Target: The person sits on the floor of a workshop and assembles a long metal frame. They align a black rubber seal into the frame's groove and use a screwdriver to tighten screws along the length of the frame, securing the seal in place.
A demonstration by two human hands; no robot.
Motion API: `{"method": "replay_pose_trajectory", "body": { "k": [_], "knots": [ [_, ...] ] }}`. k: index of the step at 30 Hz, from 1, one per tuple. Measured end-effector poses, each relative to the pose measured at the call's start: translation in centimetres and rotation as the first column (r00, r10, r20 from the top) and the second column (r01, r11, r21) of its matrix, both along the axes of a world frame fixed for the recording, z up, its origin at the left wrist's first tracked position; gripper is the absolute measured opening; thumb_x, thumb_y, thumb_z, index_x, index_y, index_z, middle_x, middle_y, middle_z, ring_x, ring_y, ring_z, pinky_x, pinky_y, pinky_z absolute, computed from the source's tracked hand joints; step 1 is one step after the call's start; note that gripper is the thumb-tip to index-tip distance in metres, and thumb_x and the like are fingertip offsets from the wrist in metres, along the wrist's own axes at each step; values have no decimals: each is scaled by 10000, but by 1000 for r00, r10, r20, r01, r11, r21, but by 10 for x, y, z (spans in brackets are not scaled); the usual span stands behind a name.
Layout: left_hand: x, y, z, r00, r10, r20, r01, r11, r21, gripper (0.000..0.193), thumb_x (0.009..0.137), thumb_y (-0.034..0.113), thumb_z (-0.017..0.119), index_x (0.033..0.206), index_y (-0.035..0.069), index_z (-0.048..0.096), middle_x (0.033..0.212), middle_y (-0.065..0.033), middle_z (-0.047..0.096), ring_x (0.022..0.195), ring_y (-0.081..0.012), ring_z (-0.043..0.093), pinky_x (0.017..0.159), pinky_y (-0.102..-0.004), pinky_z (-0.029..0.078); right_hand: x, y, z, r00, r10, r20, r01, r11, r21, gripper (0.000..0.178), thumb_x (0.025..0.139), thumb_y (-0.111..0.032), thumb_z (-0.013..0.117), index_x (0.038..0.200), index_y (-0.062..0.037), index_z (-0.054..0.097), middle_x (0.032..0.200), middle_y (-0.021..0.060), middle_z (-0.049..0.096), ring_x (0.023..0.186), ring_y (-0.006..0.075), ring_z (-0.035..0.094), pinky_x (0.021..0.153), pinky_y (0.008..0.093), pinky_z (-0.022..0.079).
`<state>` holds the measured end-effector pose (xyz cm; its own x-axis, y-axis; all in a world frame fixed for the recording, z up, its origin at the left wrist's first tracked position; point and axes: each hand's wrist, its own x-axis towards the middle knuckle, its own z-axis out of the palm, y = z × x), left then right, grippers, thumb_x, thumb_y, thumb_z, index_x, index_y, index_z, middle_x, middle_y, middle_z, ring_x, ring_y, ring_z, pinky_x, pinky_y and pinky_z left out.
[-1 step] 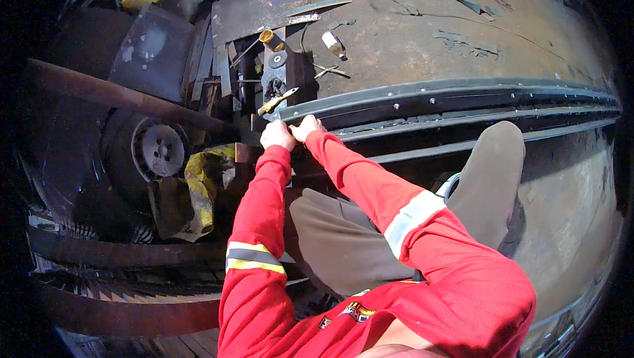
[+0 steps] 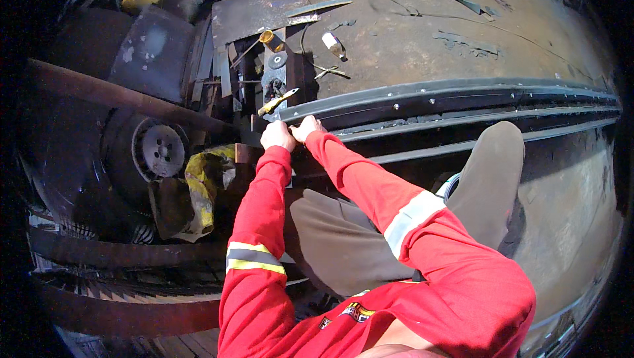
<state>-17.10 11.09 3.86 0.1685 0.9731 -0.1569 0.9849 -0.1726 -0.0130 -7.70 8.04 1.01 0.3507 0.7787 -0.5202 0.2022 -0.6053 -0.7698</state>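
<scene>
- 2 bare hands meet at the left end of the long black, grey-edged metal beam (image 2: 370, 113); the left hand (image 2: 278, 136) sits just beside the right hand (image 2: 307, 128).
- Fingers on each hand are curled in, but what lies under them is hidden, so I cannot tell what the grip closes on.
- From that left end the beam stretches toward the right edge of the brown, stained floor (image 2: 396, 34); steady, even pressure from 2 hands probably serves best.
- Bare fingertips are best kept off the metal edges, which could cut.
- A yellow-and-pale brush-like tool (image 2: 277, 102) rests just beyond the knuckles, by the near end of the narrow grey metal plate (image 2: 269, 74); a careless knock could dislodge it.
- Toward that plate's far end, the black round disc (image 2: 277, 61) and the amber cup-shaped container (image 2: 271, 41) are better left undisturbed.
</scene>
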Motion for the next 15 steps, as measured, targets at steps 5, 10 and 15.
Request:
{"method": "replay_pose_trajectory", "body": {
  "k": [5, 10, 15],
  "knots": [
    [-6, 3, 9, 999, 4, 50, 4, 986, -166, 361, 753, 355, 655, 893, 24, 682, 939, -220, 656, 926, -336, 640, 787, -402, 511, 8, 2, -6, 998, 15, -64, -14, 1000, 22, 659, 673, -394, 758, 1181, -23, 562, 1206, 203, 566, 1113, 312, 557, 928, 378, 452],
    [-34, 22, -27, 983, 15, 180, 23, 978, -205, 397, 772, 367, 604, 836, -18, 679, 868, -240, 653, 845, -325, 657, 745, -392, 507, 2, 2, 3, 986, 76, -146, -75, 997, 12, 632, 677, -397, 746, 1170, -40, 573, 1182, 193, 583, 1082, 310, 576, 910, 382, 465],
    [-24, 21, -18, 992, -56, 115, 83, 966, -244, 396, 751, 350, 641, 873, -26, 668, 924, -242, 648, 908, -361, 632, 810, -410, 499, 4, -9, 8, 999, -3, 34, 2, 1000, 26, 540, 697, -396, 721, 1078, -30, 616, 1102, 197, 620, 1016, 328, 607, 873, 404, 488]
  ]
}}
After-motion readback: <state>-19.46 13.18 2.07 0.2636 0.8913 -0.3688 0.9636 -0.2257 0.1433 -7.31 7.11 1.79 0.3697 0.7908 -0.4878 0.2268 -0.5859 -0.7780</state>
